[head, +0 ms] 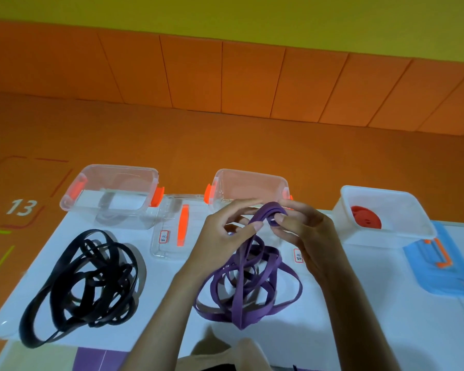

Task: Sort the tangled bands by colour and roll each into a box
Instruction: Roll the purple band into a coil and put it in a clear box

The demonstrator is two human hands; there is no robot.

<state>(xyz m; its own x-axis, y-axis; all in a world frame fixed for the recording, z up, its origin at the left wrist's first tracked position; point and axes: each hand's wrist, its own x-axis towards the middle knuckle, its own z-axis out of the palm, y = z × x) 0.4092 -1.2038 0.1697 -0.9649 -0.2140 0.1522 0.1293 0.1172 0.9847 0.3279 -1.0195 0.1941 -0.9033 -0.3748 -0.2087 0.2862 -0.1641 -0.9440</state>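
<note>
A purple band (248, 285) lies in loose loops on the white table, with its top end lifted. My left hand (225, 236) and my right hand (303, 231) both pinch that raised end, which is curled into a small coil between my fingertips. Just behind my hands stands a clear box (249, 183) with orange clasps. A black band (83, 285) lies tangled at the left. Behind it stands another clear box (110, 194). At the right, a white box (386, 215) holds a rolled red band (366, 216).
A clear lid (177, 228) with an orange handle lies between the two clear boxes. A blue lid (439, 263) lies at the right by the white box. The white table (373, 303) ends at the far side on an orange floor marked 13.
</note>
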